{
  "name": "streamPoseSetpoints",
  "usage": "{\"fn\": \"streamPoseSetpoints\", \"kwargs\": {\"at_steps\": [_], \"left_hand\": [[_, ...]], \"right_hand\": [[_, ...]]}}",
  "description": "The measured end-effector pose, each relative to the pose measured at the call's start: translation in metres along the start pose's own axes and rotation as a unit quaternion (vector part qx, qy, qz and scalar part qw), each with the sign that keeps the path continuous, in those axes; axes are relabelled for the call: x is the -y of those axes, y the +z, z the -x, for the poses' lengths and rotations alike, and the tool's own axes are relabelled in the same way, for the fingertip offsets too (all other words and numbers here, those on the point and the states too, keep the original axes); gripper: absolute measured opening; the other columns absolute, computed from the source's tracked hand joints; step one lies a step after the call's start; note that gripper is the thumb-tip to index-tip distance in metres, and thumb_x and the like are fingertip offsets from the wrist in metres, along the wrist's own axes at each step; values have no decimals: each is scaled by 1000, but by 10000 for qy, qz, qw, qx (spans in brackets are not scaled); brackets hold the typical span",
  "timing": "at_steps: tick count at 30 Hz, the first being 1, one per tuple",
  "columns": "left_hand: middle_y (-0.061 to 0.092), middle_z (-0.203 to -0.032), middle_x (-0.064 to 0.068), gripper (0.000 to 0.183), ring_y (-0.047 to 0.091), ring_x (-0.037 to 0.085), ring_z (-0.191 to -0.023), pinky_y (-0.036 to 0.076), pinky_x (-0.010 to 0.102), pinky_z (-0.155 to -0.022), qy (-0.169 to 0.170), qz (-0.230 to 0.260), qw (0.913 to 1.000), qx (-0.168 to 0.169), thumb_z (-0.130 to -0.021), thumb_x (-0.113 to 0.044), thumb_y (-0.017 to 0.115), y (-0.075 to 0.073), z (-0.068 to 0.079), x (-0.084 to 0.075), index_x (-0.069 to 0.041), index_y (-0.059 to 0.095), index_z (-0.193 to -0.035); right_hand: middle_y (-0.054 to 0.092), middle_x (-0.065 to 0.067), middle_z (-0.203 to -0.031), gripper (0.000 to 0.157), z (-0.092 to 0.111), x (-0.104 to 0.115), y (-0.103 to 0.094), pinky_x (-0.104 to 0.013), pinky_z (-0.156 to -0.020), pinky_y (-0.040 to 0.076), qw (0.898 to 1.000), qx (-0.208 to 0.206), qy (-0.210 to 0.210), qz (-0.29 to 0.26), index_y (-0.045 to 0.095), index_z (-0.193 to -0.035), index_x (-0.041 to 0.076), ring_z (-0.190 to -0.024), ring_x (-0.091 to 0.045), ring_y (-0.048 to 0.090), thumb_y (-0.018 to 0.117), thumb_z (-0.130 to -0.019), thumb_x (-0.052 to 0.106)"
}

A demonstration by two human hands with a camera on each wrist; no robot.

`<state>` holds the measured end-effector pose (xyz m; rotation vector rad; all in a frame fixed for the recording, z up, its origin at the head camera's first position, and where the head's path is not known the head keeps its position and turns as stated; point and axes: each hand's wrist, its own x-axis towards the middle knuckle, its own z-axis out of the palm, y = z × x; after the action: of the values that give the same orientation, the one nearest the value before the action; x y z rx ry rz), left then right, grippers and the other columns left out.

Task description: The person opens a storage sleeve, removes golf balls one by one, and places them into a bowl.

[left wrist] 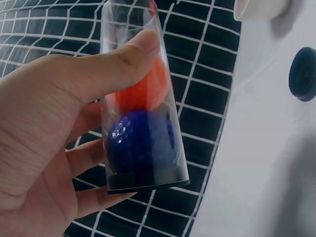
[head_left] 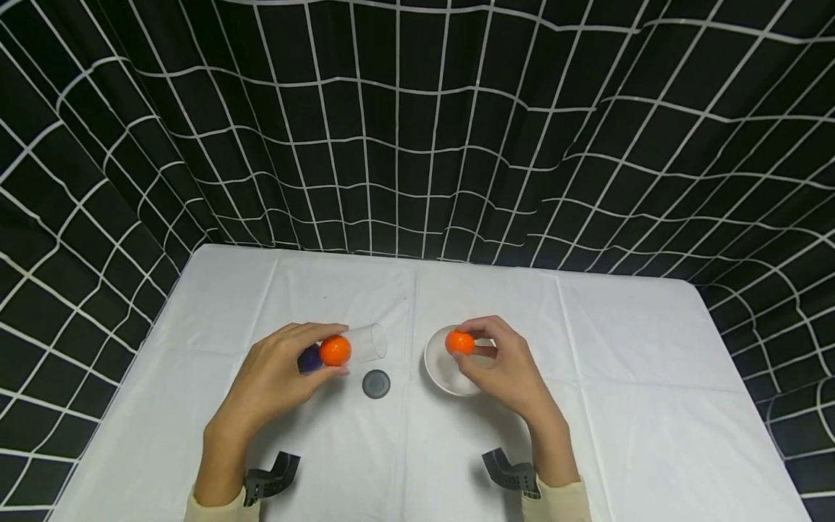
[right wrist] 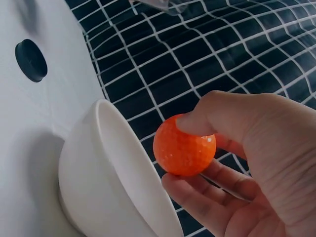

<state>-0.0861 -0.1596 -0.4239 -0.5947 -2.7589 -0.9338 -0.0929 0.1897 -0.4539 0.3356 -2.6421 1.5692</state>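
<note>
My left hand (head_left: 274,370) grips a clear plastic tube (left wrist: 170,123), thumb on one side and fingers on the other. Inside the tube, a dark blue golf ball (left wrist: 140,140) sits against the black end, with an orange golf ball (left wrist: 148,91) beside it. In the head view the tube lies tilted, its open end toward the right. My right hand (head_left: 505,362) pinches another orange golf ball (right wrist: 183,148) between thumb and fingers, over the rim of a white bowl (right wrist: 94,168).
On the white-covered table (head_left: 652,377), a round dark grey cap (head_left: 376,384) lies between the hands, left of the bowl. A black curtain with a white grid (head_left: 417,130) stands behind the table and along its sides.
</note>
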Motion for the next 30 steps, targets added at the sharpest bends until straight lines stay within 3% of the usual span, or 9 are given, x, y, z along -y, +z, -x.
{"fn": "streamPoseSetpoints", "kwargs": {"at_steps": [7, 19, 25, 30], "left_hand": [[77, -124, -10, 50, 71, 16, -117, 59, 44, -100, 74, 151, 9999, -36, -82, -35, 93, -1, 0, 0, -26, 76, -128], [76, -121, -8, 49, 69, 16, -113, 57, 43, -95, 354, 84, 9988, -316, -82, -33, 93, -3, 0, 0, -27, 78, -128], [76, -121, -8, 48, 69, 17, -113, 55, 46, -96, 477, 55, 9978, -452, -81, -30, 93, -2, 0, 1, -26, 79, -127], [76, -122, -6, 49, 68, 20, -116, 51, 48, -103, 571, 62, 9969, -545, -81, -27, 93, -2, 0, 2, -27, 78, -128]], "right_hand": [[72, -8, -119, 36, -2, -5, 6, -35, -94, 65, 9985, 161, -274, 449, 75, -116, 7, -108, -25, 72, 80, -83, -5], [71, -13, -112, 32, -3, -7, 11, -44, -93, 65, 9949, 249, -391, 891, 74, -112, 3, -101, -27, 71, 78, -82, -6], [73, -11, -116, 30, -2, -1, 12, -49, -94, 63, 9872, -131, -642, 1452, 76, -117, 5, -105, -31, 73, 79, -87, 2], [74, -8, -117, 26, -2, 11, 15, -46, -95, 63, 9910, -356, -787, 1025, 76, -118, 6, -106, -28, 75, 78, -92, 5]]}}
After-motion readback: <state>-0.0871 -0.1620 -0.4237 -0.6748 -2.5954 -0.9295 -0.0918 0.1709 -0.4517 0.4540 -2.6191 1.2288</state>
